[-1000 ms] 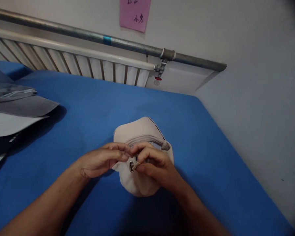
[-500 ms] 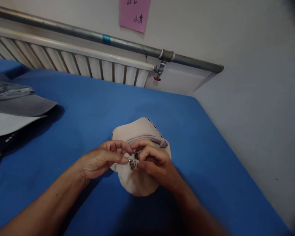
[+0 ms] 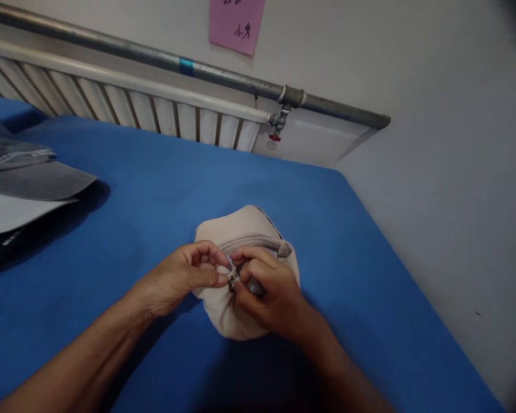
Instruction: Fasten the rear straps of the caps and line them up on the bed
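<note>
A cream cap lies on the blue table cover, its inner band showing. Over its near half, my left hand pinches the cap's strap beside a small metal buckle. My right hand is closed on the strap from the other side, its fingertips nearly meeting those of the left. The fingers partly hide the buckle and the strap end.
Several caps are stacked at the left edge. Behind the table are a white radiator, a metal pipe with a red-handled valve, and a pink note on the wall.
My right hand has shifted slightly left and its fingers have curled closer to the buckle. The buckle has turned and is now more hidden; the cap's crown is more creased.
</note>
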Demonstrator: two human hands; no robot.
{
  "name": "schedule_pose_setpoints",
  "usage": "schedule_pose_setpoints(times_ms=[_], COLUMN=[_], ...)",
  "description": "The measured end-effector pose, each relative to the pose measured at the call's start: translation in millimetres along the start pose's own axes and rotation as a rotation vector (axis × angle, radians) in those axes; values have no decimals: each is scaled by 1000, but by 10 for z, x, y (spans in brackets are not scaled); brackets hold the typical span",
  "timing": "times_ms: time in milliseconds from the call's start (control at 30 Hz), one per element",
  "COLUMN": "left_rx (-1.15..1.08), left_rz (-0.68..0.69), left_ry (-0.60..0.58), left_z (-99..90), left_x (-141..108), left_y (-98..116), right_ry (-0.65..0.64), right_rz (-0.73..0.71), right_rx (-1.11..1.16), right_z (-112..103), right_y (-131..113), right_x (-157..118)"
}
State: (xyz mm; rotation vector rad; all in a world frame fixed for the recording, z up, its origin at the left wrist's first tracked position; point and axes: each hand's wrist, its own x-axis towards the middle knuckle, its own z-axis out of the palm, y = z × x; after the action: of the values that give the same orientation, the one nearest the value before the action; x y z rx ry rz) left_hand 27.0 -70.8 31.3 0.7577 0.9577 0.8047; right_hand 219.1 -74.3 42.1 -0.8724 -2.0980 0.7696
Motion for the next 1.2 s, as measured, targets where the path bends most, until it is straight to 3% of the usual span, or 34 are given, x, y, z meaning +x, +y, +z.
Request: schedule_pose_setpoints(times_ms=[333, 600, 833, 1200], left_rx=[115, 143, 85, 72], left_rz=[63, 75, 74, 78], left_ry=[-33, -36, -28, -100], left_z=[1, -13, -32, -10], left_x=[-27, -43, -37, -40], left_y=[-21, -14, 6, 7], right_ry=[-172, -118, -139, -76], right_rz=[27, 88, -11, 18], right_rx=[-69, 35, 116, 192], right_z=[-66, -59, -171, -124], right_y=[-36, 5, 21, 74], right_x=[13, 2, 26, 24])
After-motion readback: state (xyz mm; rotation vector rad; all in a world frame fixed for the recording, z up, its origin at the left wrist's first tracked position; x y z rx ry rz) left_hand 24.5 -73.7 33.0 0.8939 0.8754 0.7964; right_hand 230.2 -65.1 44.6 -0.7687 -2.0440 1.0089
